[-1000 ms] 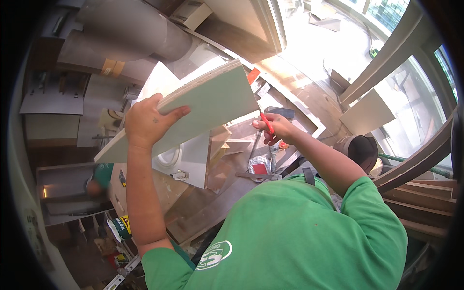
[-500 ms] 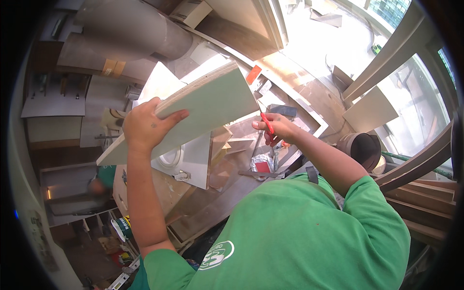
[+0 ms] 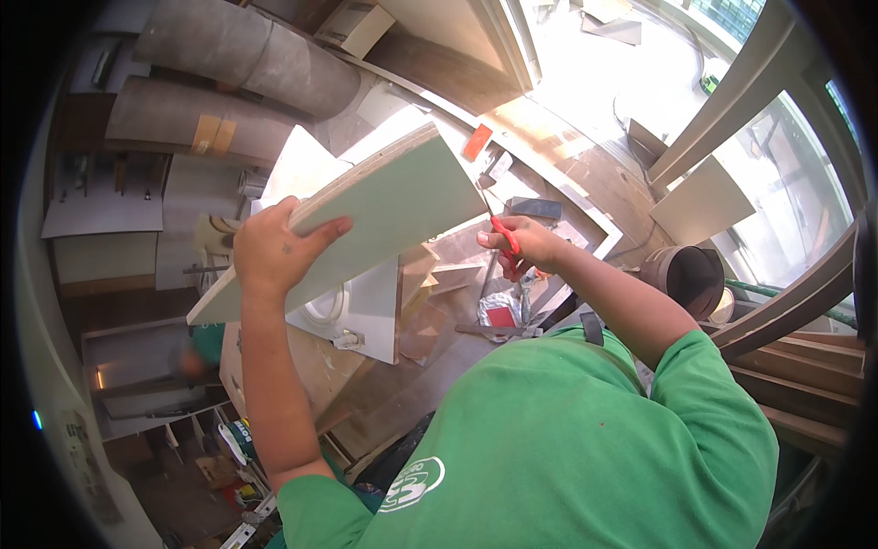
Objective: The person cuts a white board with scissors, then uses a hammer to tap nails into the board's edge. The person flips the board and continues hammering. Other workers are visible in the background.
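Observation:
A flat pale green board (image 3: pixel 389 206) with a raw, light edge is tilted up in front of me. My left hand (image 3: pixel 279 249) grips it over its upper edge near the left end, the thumb lying on the green face. In my right hand (image 3: pixel 532 245) is a pair of scissors (image 3: pixel 505 234) with red handles. The blades point up at the board's right end; I cannot tell whether they touch it. Below the board lies a white panel (image 3: pixel 370 316) with a round white coil on it.
Large grey-brown rolls (image 3: pixel 229 50) lie at the far left. A dark open cylinder (image 3: pixel 690 282) stands by my right elbow. An orange piece (image 3: pixel 476 142) and a dark block (image 3: pixel 534 209) lie beyond my right hand. A blurred person in a green sleeve (image 3: pixel 209 344) is at the left.
The board's right end has shifted slightly left and down, and a bit more of the scissor blades shows beside it. Both hands keep their grips.

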A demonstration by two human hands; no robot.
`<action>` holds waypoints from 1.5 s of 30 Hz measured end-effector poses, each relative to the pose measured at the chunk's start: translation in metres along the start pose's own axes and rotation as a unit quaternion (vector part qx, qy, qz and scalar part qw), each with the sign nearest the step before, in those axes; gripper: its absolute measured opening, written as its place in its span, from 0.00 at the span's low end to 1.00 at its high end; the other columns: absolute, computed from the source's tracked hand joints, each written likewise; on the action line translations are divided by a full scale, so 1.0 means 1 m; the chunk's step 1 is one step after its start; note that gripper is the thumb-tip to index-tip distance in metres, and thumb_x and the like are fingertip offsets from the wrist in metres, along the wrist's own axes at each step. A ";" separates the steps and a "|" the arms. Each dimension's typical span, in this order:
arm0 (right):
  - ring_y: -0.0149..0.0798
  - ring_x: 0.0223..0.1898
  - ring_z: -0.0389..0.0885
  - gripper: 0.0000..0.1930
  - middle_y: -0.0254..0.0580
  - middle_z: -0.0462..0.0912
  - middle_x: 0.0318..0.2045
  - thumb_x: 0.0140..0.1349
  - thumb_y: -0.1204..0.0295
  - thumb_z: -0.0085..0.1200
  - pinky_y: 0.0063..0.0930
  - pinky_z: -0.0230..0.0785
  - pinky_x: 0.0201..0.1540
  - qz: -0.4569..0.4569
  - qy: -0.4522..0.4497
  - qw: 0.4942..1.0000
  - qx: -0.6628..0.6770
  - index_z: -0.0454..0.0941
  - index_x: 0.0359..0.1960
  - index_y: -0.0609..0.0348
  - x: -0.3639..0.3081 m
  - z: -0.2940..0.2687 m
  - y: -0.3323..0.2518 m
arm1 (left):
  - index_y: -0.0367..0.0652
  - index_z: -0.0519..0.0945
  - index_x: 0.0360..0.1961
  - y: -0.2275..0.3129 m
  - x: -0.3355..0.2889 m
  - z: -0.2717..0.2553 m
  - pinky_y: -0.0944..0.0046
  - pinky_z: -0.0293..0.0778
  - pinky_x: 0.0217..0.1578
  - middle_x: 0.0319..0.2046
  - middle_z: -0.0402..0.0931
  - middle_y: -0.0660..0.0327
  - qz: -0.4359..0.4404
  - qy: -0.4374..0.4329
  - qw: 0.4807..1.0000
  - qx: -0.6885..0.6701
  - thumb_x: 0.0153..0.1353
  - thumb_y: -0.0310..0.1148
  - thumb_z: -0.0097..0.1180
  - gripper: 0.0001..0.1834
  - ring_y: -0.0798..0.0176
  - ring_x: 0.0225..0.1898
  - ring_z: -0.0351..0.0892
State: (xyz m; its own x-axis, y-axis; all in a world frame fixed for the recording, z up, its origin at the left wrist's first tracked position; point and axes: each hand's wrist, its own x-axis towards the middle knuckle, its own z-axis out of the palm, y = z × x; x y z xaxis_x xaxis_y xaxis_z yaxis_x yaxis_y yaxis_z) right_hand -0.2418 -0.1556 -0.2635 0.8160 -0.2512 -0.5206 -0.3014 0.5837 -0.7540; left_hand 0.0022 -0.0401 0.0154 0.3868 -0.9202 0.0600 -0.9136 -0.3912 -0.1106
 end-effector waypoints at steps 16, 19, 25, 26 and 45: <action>0.38 0.19 0.83 0.42 0.37 0.75 0.15 0.54 0.37 0.68 0.30 0.76 0.18 -0.003 0.033 0.999 0.004 0.80 0.55 0.66 0.004 0.001 0.005 | 0.42 0.83 0.27 0.006 0.000 -0.001 0.51 0.76 0.32 0.26 0.82 0.53 -0.001 0.006 1.000 -0.016 0.46 0.68 0.71 0.35 0.45 0.30 0.83; 0.38 0.19 0.84 0.43 0.37 0.76 0.15 0.54 0.37 0.68 0.30 0.77 0.19 -0.003 0.027 1.000 -0.005 0.80 0.56 0.66 0.003 0.000 0.003 | 0.43 0.83 0.27 0.003 -0.002 0.000 0.51 0.76 0.32 0.26 0.82 0.53 -0.008 0.003 1.000 -0.003 0.45 0.68 0.71 0.34 0.46 0.30 0.83; 0.38 0.20 0.85 0.44 0.38 0.76 0.16 0.54 0.36 0.68 0.31 0.79 0.19 -0.001 0.025 1.000 -0.016 0.79 0.57 0.66 0.005 -0.001 0.005 | 0.43 0.82 0.27 0.001 -0.001 0.002 0.51 0.76 0.32 0.26 0.82 0.54 0.002 0.015 1.000 -0.013 0.44 0.68 0.72 0.34 0.46 0.29 0.82; 0.38 0.20 0.85 0.44 0.38 0.77 0.16 0.54 0.36 0.68 0.31 0.79 0.19 0.000 0.025 1.000 -0.019 0.79 0.57 0.66 0.005 -0.001 0.005 | 0.43 0.82 0.27 0.000 -0.001 0.003 0.52 0.76 0.32 0.26 0.82 0.54 0.007 0.022 1.000 -0.013 0.44 0.68 0.72 0.34 0.46 0.29 0.82; 0.35 0.19 0.85 0.35 0.37 0.79 0.17 0.53 0.42 0.73 0.29 0.77 0.18 -0.007 0.033 0.999 -0.022 0.81 0.47 0.61 0.007 -0.003 0.013 | 0.43 0.83 0.27 0.002 0.003 0.004 0.52 0.76 0.32 0.26 0.82 0.55 -0.005 0.019 1.000 -0.004 0.44 0.69 0.72 0.35 0.49 0.29 0.83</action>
State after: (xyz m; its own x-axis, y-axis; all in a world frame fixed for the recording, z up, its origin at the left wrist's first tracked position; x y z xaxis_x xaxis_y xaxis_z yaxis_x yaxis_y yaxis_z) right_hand -0.2416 -0.1523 -0.2781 0.7866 -0.3102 -0.5339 -0.3129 0.5452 -0.7777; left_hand 0.0017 -0.0434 0.0119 0.3908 -0.9152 0.0987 -0.9108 -0.3999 -0.1026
